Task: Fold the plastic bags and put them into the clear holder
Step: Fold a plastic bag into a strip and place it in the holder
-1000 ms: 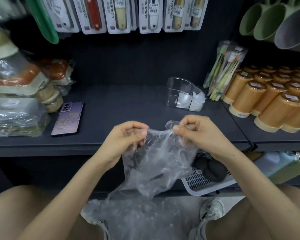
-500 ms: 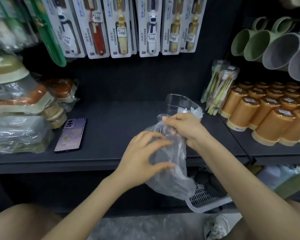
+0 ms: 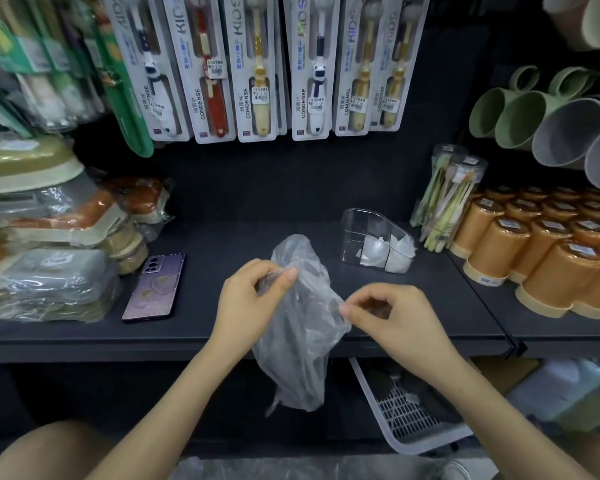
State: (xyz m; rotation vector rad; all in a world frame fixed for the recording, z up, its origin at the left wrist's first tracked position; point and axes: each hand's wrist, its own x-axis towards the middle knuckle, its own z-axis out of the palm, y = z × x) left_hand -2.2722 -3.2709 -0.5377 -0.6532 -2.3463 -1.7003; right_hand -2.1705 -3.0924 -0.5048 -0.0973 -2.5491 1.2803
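The words "KIDS" and "CONDENSE" are printed on the hanging toothbrush packs [image 3: 253,67]. The small price stickers [image 3: 259,95] on them cannot be read clearly.

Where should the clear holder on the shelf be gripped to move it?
Pinch the clear holder by the rim of its tall left end, coming from above. That end stands highest and its upper wall is bare; the low sloped end holds folded bags, and the toothbrush pack stands close on its right. The right hand is nearer, but it pinches the plastic bag.
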